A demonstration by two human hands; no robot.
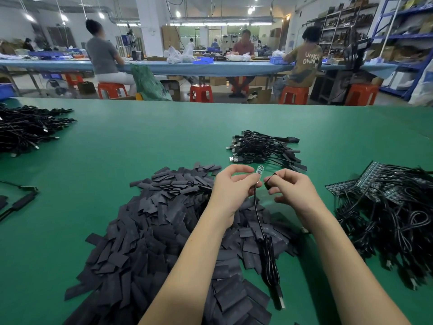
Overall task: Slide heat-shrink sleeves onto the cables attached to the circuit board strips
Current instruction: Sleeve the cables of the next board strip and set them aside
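Over the green worktop (164,137) my left hand (230,186) is pinching the board strip (259,171) upright while my right hand (289,187) is pinching a sleeve (268,184) beside it, ready for threading.

Single head-worn view, forward and down, close over green table (164,137).

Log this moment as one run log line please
left hand: pinches board end of cable | right hand: pinches sleeve beside board | sleeve: not yet on | sleeve pile: under arms
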